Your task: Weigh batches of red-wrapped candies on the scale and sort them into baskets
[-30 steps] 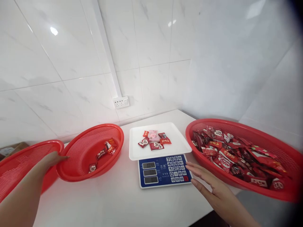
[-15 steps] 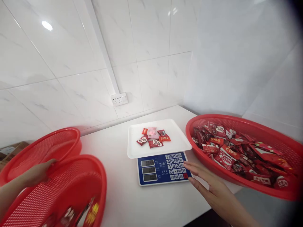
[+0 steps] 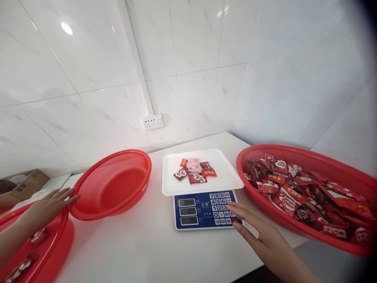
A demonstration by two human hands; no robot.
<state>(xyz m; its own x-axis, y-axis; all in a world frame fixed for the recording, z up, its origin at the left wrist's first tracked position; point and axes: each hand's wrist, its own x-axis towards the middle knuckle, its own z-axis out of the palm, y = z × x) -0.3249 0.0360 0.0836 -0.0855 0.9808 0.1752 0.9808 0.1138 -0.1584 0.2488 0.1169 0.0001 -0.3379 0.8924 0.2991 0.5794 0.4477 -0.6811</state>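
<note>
A white tray (image 3: 176, 186) sits on a blue digital scale (image 3: 203, 216) and bears several red and pink candy packets (image 3: 198, 178). My right hand (image 3: 259, 232) is open, its fingertips at the right edge of the keypad, with nothing held. My left hand (image 3: 50, 208) has its fingers spread above the rim of the near-left red basket (image 3: 63, 243), which contains a few packets. Beside it stands an empty red basket (image 3: 118, 192). To the right of the scale, another red basket (image 3: 294, 149) is heaped with red packets.
All of this stands on a white table (image 3: 141, 247) against a tiled wall. A power socket (image 3: 153, 122) is fixed to the wall behind. At the far left are an open cardboard box (image 3: 29, 184) and part of another person's arm.
The empty basket has moved right, towards the scale, and the basket with few packets has shifted left. My left hand has let go of the empty basket's rim. The view has shifted slightly.
</note>
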